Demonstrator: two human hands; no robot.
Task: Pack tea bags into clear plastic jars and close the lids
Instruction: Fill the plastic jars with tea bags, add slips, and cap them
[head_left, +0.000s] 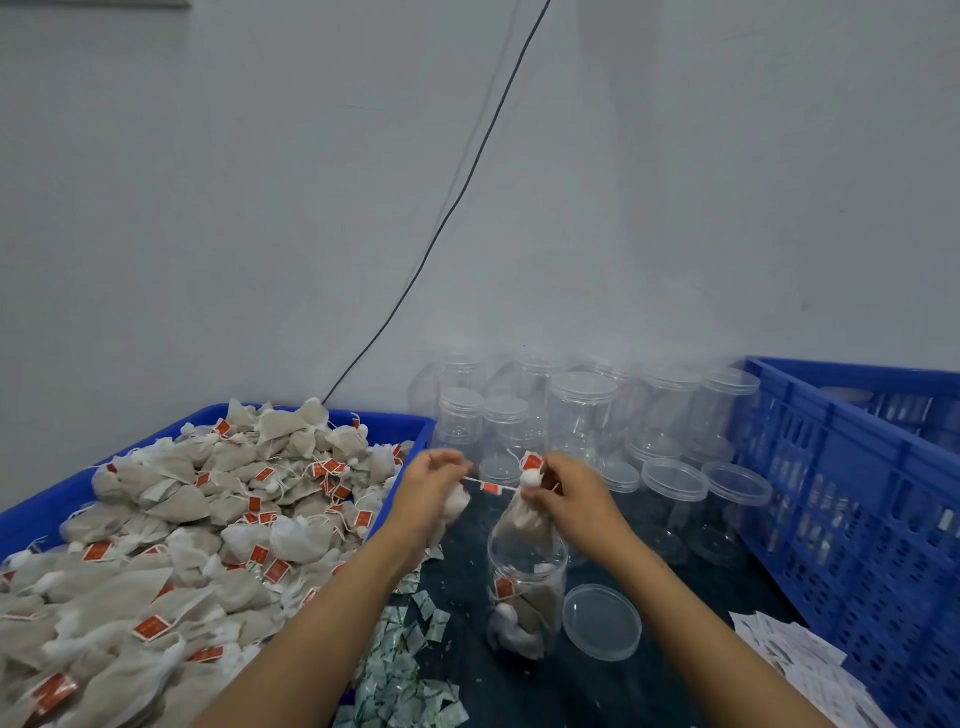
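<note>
An open clear jar (525, 597) stands on the dark table in front of me with a few tea bags inside. My right hand (574, 496) pinches the top of a grey tea bag (524, 519) that hangs into the jar's mouth. My left hand (431, 488) grips another white tea bag (457, 506) and its string, which stretches across to the right hand with a red tag (490, 487) on it. The jar's clear lid (602, 622) lies flat to the right of the jar.
A blue tray (395, 418) at the left is heaped with tea bags (208, 530). Several empty lidded jars (582, 410) stand at the back by the wall. A blue crate (852, 499) fills the right. Small green-white packets (410, 670) and white labels (800, 654) litter the table.
</note>
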